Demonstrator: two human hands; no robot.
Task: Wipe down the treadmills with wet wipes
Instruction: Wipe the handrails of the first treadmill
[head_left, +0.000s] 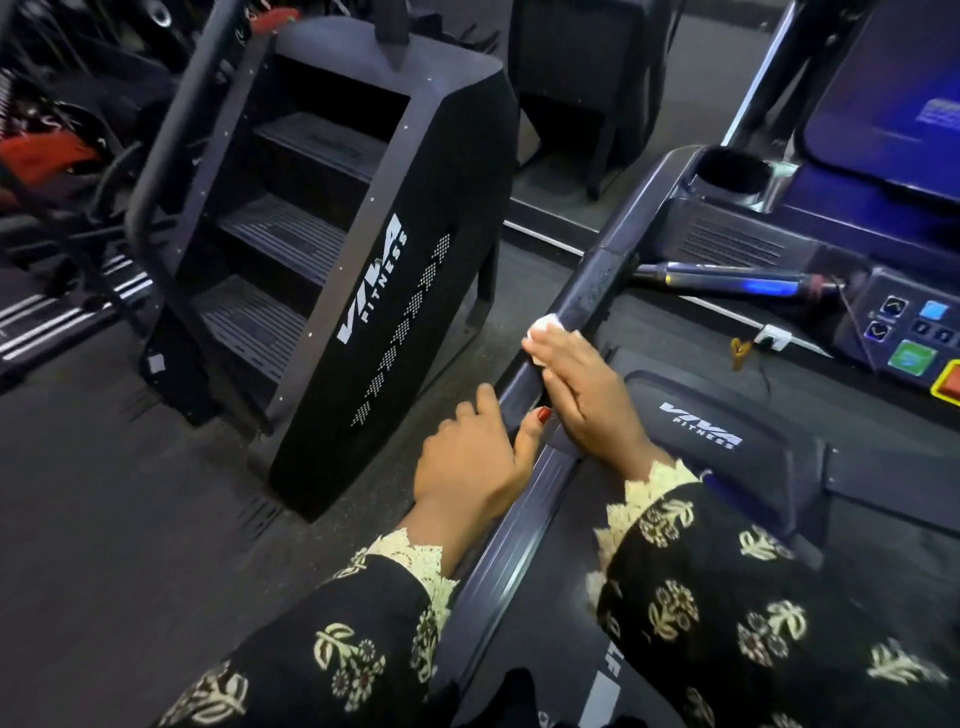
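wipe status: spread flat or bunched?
Bunched: the wipe shows as a small white wad under the right hand, pressed on the handrail.

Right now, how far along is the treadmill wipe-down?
Early, by the look of it. Done: the handrail just beyond the wet wipe shows damp specks. In hand: the right hand holds the wipe round that rail while the left hand grips it lower down. Left: control panel, cup holder and screen, which I can't confirm as wiped.

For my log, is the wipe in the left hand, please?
No, the right hand holds the wipe against the handrail.
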